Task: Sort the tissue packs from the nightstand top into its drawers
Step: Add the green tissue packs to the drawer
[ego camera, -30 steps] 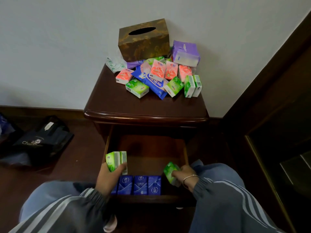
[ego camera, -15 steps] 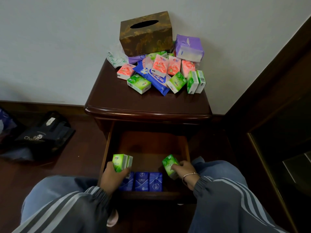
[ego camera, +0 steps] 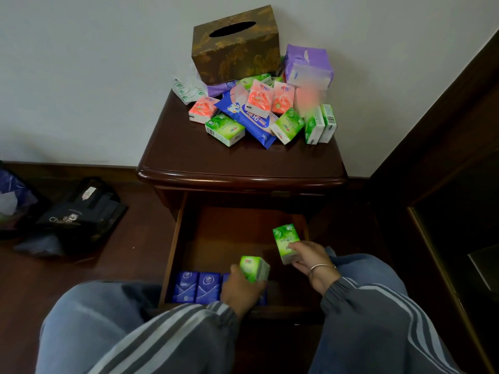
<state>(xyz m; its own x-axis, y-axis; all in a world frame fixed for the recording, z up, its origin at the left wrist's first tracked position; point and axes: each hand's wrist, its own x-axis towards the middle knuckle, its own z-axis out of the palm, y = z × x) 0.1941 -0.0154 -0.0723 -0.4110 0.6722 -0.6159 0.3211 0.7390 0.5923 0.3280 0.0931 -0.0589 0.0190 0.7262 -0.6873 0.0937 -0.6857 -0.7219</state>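
Left grip (ego camera: 243, 291) is clasped round a small green film-wrapped tissue pack (ego camera: 254, 268), lower centre of frame, over the front of the open wooden drawer (ego camera: 172, 255). It's blurred and could be two packs pressed together; can't tell.

Right grip (ego camera: 310, 255) pinches a second green tissue pack (ego camera: 285, 240) by its lower end, above the drawer's right side, not set down.

A row of dark blue tissue packs (ego camera: 197, 287) stands along the drawer front. The left grip hides the row's right end.

The rest sits on the dark brown nightstand worktop (ego camera: 229, 160), upper centre: loose green packs (ego camera: 225, 129), pink packs (ego camera: 256, 99), a flat blue wipes pouch (ego camera: 249, 118) and a purple soft pack (ego camera: 307, 63), all piled by the brown patterned tissue box (ego camera: 235, 47) at the wall.

Handling, my read:
- Packs are light, soft and squashable, with slick film.
- Take them across the narrow sides, thumb opposite fingers, with a light squeeze.
- Two in one grip should work face to face, though they may shear apart.
- The pouch looks floppy, so lift it mid-body.
- Two green packs stand on edge at the worktop's right edge. Tugging the pile could knock them off.

Most of the pile is unsorted.
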